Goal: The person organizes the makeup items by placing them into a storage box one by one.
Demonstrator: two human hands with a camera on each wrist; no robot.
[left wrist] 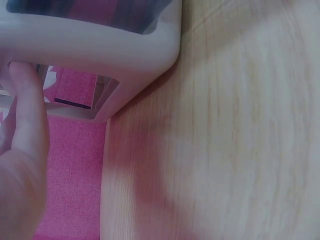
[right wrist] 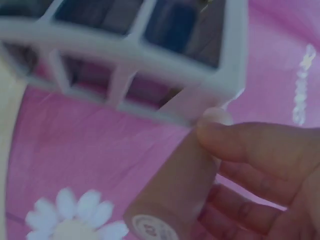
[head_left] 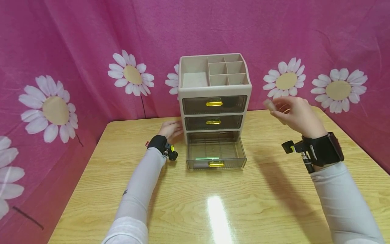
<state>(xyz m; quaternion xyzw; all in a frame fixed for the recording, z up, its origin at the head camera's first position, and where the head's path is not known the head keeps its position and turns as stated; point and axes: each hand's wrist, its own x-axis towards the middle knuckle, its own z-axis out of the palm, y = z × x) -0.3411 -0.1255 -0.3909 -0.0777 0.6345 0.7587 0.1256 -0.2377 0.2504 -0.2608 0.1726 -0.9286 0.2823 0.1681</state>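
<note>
A beige desktop drawer organizer stands on the table, its lowest drawer pulled out and the two upper drawers closed. At the organizer's left side is my left hand; the left wrist view shows a straight finger touching the frame by a side opening. Raised to the right of the organizer, my right hand pinches a small brownish cosmetic tube between thumb and fingers. A round end label on the tube reads "03". Inside the pulled-out drawer lies a bright green strip, too unclear to name.
Open compartments top the organizer. Yellow handles mark the drawer fronts. A pink curtain with white daisies hangs behind and beside the wooden table. A small red tag shows by the left wrist.
</note>
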